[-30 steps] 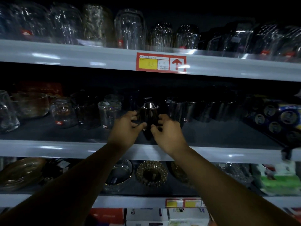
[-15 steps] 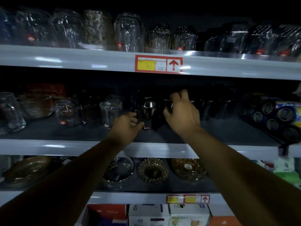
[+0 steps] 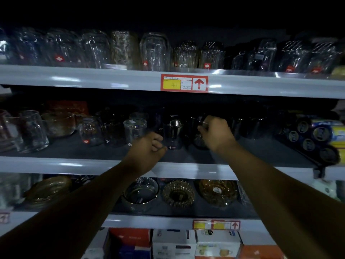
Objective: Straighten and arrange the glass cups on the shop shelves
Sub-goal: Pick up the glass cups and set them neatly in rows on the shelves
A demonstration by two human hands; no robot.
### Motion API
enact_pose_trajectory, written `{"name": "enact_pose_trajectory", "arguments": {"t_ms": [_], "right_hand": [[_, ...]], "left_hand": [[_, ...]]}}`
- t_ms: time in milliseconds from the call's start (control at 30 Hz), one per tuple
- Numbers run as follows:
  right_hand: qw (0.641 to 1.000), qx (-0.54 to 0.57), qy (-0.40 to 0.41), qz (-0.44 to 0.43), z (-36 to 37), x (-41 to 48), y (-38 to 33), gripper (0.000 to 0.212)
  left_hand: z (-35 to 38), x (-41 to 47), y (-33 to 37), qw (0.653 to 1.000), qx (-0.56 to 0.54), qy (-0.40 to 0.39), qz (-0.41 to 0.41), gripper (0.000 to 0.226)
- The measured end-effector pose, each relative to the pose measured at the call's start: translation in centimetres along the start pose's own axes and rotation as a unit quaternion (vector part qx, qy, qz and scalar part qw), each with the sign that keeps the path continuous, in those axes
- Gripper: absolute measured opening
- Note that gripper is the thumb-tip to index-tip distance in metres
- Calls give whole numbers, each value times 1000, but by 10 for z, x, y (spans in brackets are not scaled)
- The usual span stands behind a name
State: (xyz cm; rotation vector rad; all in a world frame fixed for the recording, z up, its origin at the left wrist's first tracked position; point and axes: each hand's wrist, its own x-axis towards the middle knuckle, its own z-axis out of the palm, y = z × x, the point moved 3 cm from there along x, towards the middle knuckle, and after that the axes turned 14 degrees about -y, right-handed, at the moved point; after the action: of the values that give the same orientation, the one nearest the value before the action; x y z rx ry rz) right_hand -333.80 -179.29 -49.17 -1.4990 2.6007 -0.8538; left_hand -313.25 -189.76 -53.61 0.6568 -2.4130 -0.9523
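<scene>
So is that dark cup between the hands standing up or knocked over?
Standing up. The dark cup sits flat on the shelf, its sides straight, not leaning.

- My right hand (image 3: 214,133) covers whatever its curled fingers close on. I can't tell if a cup is in there.
- My left hand (image 3: 147,146) curls just beside the dark cup (image 3: 174,130) — touching or not, the shadow hides it.
- The back row (image 3: 248,126) on the middle shelf (image 3: 74,165) is lost in the dark.
- The label (image 3: 183,83) print is too small to read.
- The top glasses (image 3: 155,51) are smeared by blur.
- The boxes (image 3: 173,243) are cut by the bottom edge — a glass (image 3: 2,126) by the left one.
</scene>
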Motion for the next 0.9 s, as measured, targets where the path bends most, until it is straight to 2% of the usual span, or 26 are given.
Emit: {"name": "enact_pose_trajectory", "arguments": {"t_ms": [133, 233, 300, 367, 400, 467, 600, 700, 800, 833, 900], "right_hand": [[991, 124, 32, -24, -6, -41, 3, 25], [968, 241, 42, -48, -9, -80, -1, 22], [948, 306, 49, -68, -12, -102, -6, 21], [928, 361, 44, -81, -13, -122, -14, 21], [921, 377, 40, -88, -11, -129, -18, 20], [914, 392, 20, -100, -7, -141, -25, 18], [918, 372, -34, -136, -5, -154, -28, 16], [915, 371, -62, -143, -14, -163, -24, 26], [933, 341, 0, -112, -30, -164, -8, 30], [935, 341, -1, -96, -34, -161, -2, 31], [940, 328, -59, -66, -38, -152, 6, 31]], "left_hand": [[6, -4, 13, 997, -70, -7, -22, 22], [12, -11, 28, 974, -220, -16, -54, 27], [17, -19, 37, 935, -326, -49, -133, 43], [25, -33, 48, 874, -421, -130, -203, 65], [30, -38, 54, 846, -461, -162, -215, 71], [37, -46, 65, 821, -504, -171, -206, 71], [36, -49, 78, 841, -496, -119, -181, 59], [22, -50, 80, 878, -442, -109, -150, 58], [7, -55, 84, 910, -388, -107, -101, 55], [4, -55, 85, 920, -366, -111, -90, 55], [-2, -54, 85, 935, -324, -122, -78, 61]]}}
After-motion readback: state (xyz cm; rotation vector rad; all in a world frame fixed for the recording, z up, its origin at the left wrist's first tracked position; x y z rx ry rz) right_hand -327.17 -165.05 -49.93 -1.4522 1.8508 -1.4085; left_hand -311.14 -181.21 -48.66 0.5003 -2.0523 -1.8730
